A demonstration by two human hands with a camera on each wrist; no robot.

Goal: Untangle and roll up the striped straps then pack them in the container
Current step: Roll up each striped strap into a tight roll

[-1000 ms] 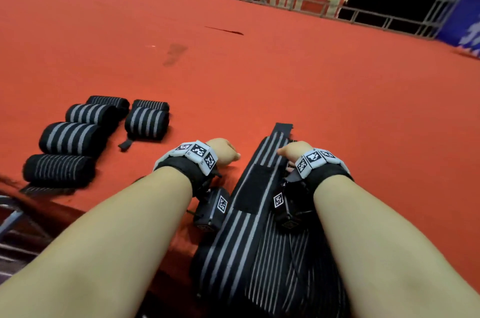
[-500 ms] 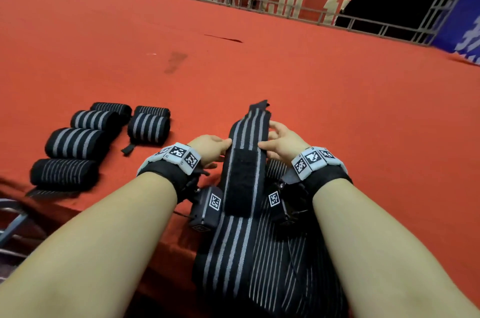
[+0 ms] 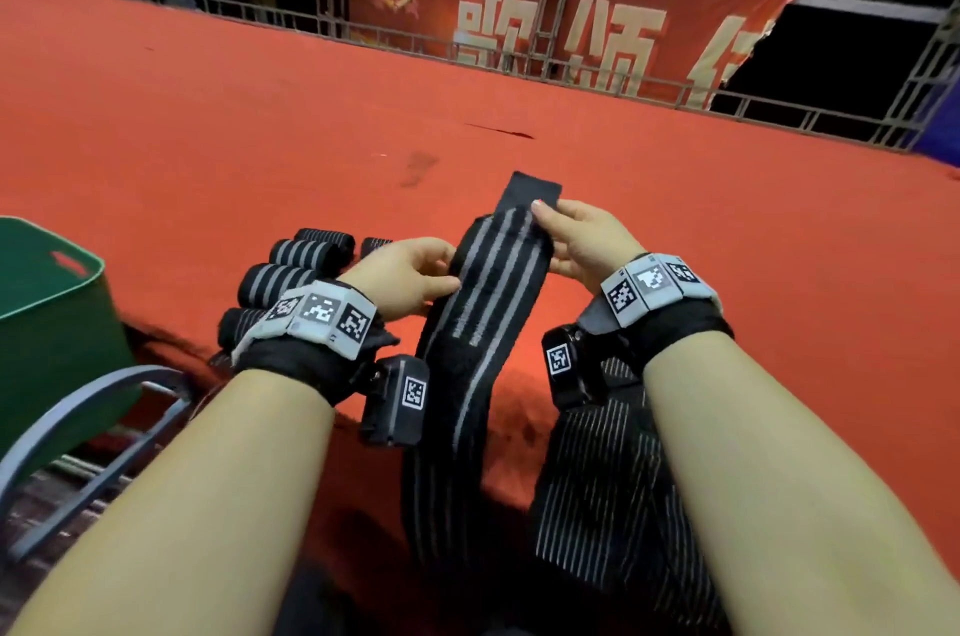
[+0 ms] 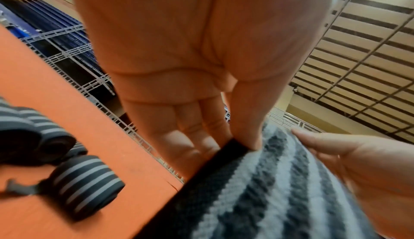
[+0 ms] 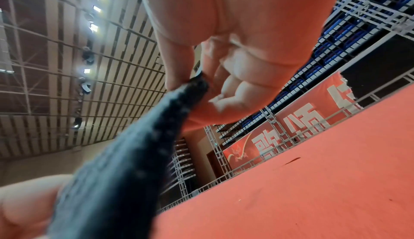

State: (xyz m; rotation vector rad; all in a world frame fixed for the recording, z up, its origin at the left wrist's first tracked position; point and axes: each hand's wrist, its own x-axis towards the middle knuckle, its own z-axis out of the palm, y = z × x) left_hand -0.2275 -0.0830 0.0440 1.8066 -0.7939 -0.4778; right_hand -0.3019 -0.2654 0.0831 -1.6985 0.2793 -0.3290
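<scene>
At the centre of the head view a black striped strap (image 3: 493, 272) is held raised above the red carpet (image 3: 208, 126), its tail hanging down. The left hand (image 3: 400, 277) pinches its left edge; the right hand (image 3: 582, 240) pinches its right edge higher up. Rolled straps (image 3: 291, 266) lie at left, beside a green container (image 3: 52, 313).

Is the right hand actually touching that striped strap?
Touching. The right wrist view shows the right hand pinching the strap edge between thumb and finger; the head view shows the same grip near its top.
</scene>
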